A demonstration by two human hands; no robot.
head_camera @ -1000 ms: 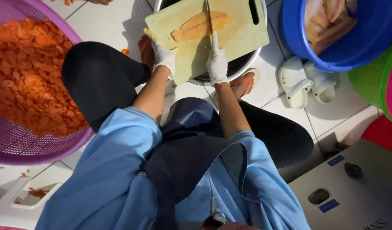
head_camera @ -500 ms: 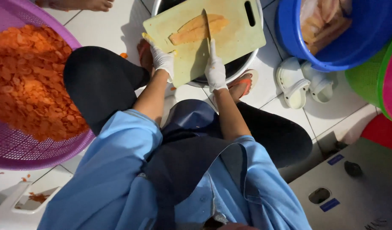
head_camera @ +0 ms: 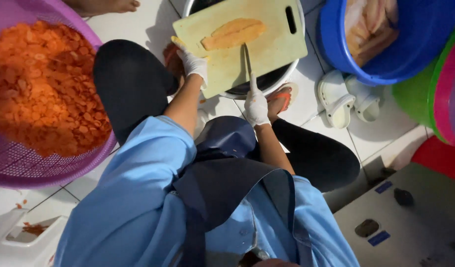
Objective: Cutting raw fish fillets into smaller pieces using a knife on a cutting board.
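On the pale green cutting board [head_camera: 267, 54], an orange fillet [head_camera: 233, 33] was laid; the knife [head_camera: 248, 62] was clenched by right hand [head_camera: 256, 105], the board's edge gripped by left hand [head_camera: 192, 62]. A slip could be caused by the board's unsteady rest on the bowl [head_camera: 267, 81].

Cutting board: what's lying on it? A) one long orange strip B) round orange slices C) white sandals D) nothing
A: one long orange strip lies on the cutting board, with the knife in the right hand just below it and the left hand on the board's edge.
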